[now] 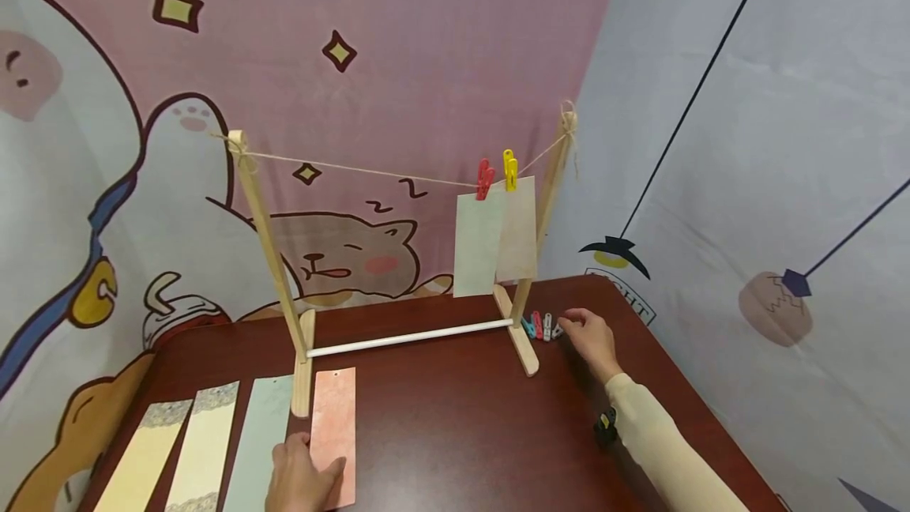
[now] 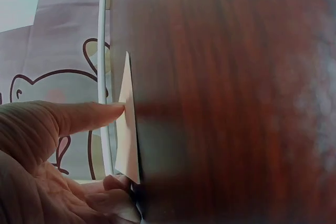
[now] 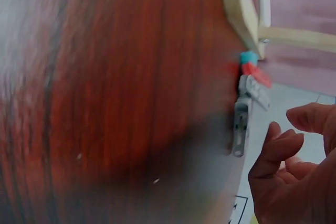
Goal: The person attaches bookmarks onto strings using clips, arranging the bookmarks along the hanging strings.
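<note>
Brown table (image 1: pixel 455 433): four paper strips (image 1: pixel 204 449); left hand (image 1: pixel 302 476) holds pink strip (image 1: pixel 335 409); four clips (image 1: pixel 538 325); right hand (image 1: pixel 593 340) beside, narrowly parted.

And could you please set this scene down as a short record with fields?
Left hand: at the pink card, thumb on top of it
Right hand: holding nothing, beside four loose pegs
String: tied across the wooden stand
Hanging: two pale cards, with a red peg and a yellow peg
Flat on table: three more cards, left of the pink card
</note>
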A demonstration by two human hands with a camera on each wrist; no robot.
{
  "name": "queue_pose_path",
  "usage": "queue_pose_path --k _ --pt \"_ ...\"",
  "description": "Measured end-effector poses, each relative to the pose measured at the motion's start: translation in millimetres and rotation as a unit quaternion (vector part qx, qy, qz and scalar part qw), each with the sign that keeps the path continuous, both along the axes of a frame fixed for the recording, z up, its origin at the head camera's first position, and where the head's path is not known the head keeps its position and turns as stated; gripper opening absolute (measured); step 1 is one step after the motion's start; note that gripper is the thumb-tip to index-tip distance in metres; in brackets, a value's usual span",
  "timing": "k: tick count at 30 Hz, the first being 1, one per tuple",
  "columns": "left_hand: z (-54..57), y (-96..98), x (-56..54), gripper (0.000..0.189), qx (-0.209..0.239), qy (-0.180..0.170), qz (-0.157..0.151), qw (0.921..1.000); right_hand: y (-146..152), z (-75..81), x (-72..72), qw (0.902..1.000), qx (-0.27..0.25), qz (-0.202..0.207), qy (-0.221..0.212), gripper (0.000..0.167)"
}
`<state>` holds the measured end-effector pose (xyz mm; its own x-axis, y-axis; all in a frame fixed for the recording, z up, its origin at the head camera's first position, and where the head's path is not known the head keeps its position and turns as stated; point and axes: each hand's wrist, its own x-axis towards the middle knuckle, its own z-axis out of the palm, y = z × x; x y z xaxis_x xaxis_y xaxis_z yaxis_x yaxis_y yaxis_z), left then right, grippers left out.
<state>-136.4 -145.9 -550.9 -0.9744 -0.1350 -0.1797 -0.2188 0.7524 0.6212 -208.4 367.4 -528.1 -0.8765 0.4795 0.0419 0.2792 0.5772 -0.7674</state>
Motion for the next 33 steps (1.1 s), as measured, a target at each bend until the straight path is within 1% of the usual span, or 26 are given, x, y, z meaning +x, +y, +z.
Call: queue_pose_path --k 3,6,9,13,15,17,19,21,22,25,27,30,33 --pt "1.0 0.4 1.7 0.075 0.001 -0.006 0.013 0.9999 3.7 -5.5 -3.6 0.9995 0.005 0.013 -0.029 0.047" --pt "2.0 -0.1 2.0 0.072 0.001 -0.012 0.013 0.9998 7.9 -7.8 -6.0 0.9979 0.016 0.029 -0.056 0.048" --pt "2.4 -4.1 0.8 0.064 0.002 -0.016 0.011 0.9998 9.1 -8.0 -7.8 0.9955 0.020 0.042 -0.082 0.045" --pt "-4.8 -11.3 -2.6 0.043 0.022 -0.005 0.010 0.9997 12.5 -8.3 -6.8 0.9938 0.025 0.050 -0.097 0.037" --pt "-11.3 -14.6 -5.0 0.028 0.027 -0.002 0.019 0.9994 15.3 -8.6 -5.5 0.9935 0.032 0.048 -0.098 0.036" --pt "-14.4 -17.8 -6.2 0.019 0.043 0.004 0.023 0.9988 18.2 -8.8 -3.1 0.9935 0.040 0.049 -0.095 0.036" --pt "-13.8 -20.4 -6.0 0.017 0.064 0.008 0.023 0.9977 20.5 -8.1 0.5 0.9936 0.048 0.046 -0.091 0.036" --pt "-11.3 -22.3 -5.1 0.017 0.097 0.013 0.021 0.9949 22.2 -6.2 5.3 0.9946 0.054 0.042 -0.078 0.034" --pt "-7.5 -22.6 -3.9 0.017 0.119 0.018 0.020 0.9925 23.0 -4.8 7.6 0.9953 0.055 0.040 -0.069 0.035" --pt "-1.1 -22.8 -3.1 0.015 0.174 0.024 0.023 0.9841 24.5 0.5 13.7 0.9975 0.048 0.029 -0.042 0.053" --pt "1.4 -21.6 -3.2 0.012 0.210 0.027 0.028 0.9769 25.7 4.4 17.1 0.9988 0.036 0.022 -0.026 0.059" --pt "3.4 -18.6 -2.9 0.012 0.245 0.038 0.037 0.9681 26.2 9.9 20.9 0.9996 0.022 0.018 -0.006 0.054" --pt "6.0 -14.4 -1.9 0.014 0.253 0.051 0.052 0.9647 24.3 15.3 24.2 0.9997 0.010 0.019 0.014 0.047"
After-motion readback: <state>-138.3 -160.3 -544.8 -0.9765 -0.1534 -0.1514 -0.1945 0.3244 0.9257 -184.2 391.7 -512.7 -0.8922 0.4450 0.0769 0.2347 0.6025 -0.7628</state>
